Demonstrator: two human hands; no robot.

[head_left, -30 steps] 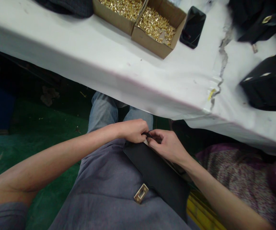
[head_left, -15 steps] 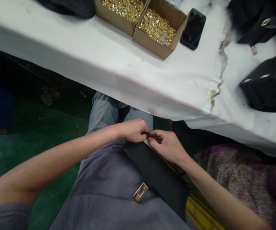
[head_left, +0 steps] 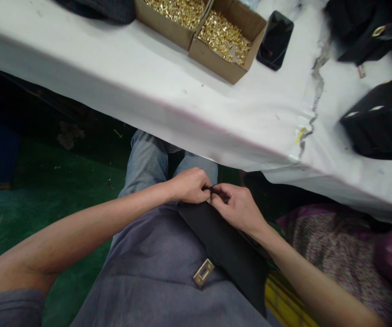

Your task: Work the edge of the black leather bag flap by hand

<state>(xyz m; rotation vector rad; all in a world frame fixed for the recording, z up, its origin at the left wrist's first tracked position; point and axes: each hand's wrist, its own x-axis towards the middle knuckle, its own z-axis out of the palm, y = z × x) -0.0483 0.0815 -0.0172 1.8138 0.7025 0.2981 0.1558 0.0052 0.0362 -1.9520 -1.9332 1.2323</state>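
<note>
A black handbag (head_left: 223,240) lies tilted across my lap, its flap turned toward my body. At the flap's edge sits a gold metal clasp plate (head_left: 203,273) with a rectangular slot. My left hand (head_left: 192,185) is closed, pinching the bag's upper edge at its far corner. Right beside it, my right hand (head_left: 238,206) is closed too, thumb and fingers gripping a small dark piece of that same edge. The fingertips of both hands almost meet, and they hide most of what lies between them.
On the white-covered table (head_left: 169,77) stand cardboard boxes (head_left: 216,63) of small gold metal parts. A black phone or tray (head_left: 276,41) lies beside them. Black bags (head_left: 383,118) are at the right. A yellow crate (head_left: 284,302) and a person's patterned clothing (head_left: 339,254) are low on the right.
The bag's flap and clasp have shifted slightly to the right and up. Both hands keep nearly the same place at the bag's edge, with small finger movements.
</note>
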